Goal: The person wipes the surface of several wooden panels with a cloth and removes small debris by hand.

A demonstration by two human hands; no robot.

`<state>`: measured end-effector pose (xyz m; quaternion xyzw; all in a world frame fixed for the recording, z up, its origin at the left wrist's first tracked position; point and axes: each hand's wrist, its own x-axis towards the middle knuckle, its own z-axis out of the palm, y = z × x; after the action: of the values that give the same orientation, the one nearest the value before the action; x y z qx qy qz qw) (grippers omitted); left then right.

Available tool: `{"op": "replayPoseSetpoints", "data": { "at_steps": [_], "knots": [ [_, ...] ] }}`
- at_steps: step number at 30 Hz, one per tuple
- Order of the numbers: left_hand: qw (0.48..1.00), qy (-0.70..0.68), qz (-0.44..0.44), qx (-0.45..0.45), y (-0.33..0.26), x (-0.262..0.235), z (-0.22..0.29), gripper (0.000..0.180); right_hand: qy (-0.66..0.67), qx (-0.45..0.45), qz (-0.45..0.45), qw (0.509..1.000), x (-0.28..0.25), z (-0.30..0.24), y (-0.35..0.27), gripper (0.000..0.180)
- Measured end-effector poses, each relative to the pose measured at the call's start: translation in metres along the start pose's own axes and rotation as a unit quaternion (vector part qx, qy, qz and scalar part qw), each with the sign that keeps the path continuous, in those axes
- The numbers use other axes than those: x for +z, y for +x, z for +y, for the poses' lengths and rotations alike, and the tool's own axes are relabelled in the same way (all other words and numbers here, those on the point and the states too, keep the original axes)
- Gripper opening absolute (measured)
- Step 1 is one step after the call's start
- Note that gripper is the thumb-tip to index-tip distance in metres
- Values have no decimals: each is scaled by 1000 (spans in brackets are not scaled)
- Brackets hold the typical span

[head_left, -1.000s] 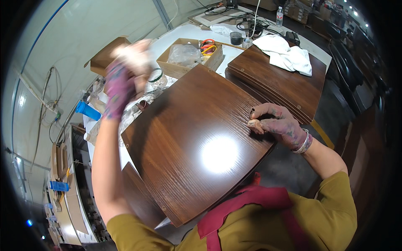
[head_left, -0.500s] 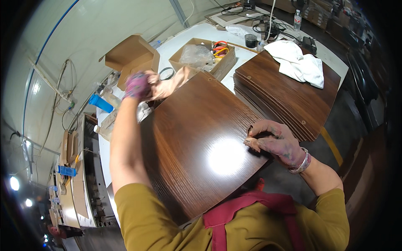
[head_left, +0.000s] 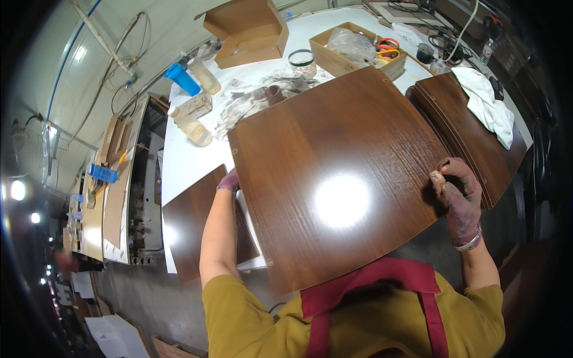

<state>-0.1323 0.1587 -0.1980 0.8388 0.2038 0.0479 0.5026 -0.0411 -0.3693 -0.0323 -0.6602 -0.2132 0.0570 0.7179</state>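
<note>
From the head camera, a big dark brown wood-grain panel takes up the middle, right in front of the wearer, its near edge up close to the maroon apron and a bright glare spot on its glossy face. The left hand, in a purplish glove, is at the panel's left edge. Most of it is tucked out of sight there, so I honestly can't tell if it's grasping or just touching. The right hand, in a paint-stained glove, is at the right edge with its fingers curled in. There's a pale bit at the fingertips, but I can't tell if it's a pinched scrap or just the glove, nor whether the hand grips the panel.

Past the far-left edge, crumpled stained rags sit on the white table, with a green-rimmed jar near them and a blue container further left. Beyond those there's an open cardboard box, plus a shallower box with a plastic bag and orange-and-yellow handles poking out. A second brown panel lies lower left; a stack of similar ones is on the right, white cloth on top.
</note>
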Motion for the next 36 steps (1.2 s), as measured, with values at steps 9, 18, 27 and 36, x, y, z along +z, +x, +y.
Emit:
{"op": "replayPoseSetpoints", "data": {
  "at_steps": [9, 18, 27, 36],
  "knots": [
    [958, 204, 16, 204, 73, -27, 182, 52, -267, -87, 84, 956, 5, -5, -13, 19],
    [957, 119, -262, 46, 129, -18, 198, 59, -7, -95, 110, 989, 40, 21, 38, 25],
    [933, 225, 76, 271, 157, -108, 360, 63, -299, -353, 278, 842, -42, -10, 26, 6],
    [744, 417, 215, 475, -155, -15, 466, 30, 222, -163, 147, 950, -159, -28, -33, 16]
  ]
}}
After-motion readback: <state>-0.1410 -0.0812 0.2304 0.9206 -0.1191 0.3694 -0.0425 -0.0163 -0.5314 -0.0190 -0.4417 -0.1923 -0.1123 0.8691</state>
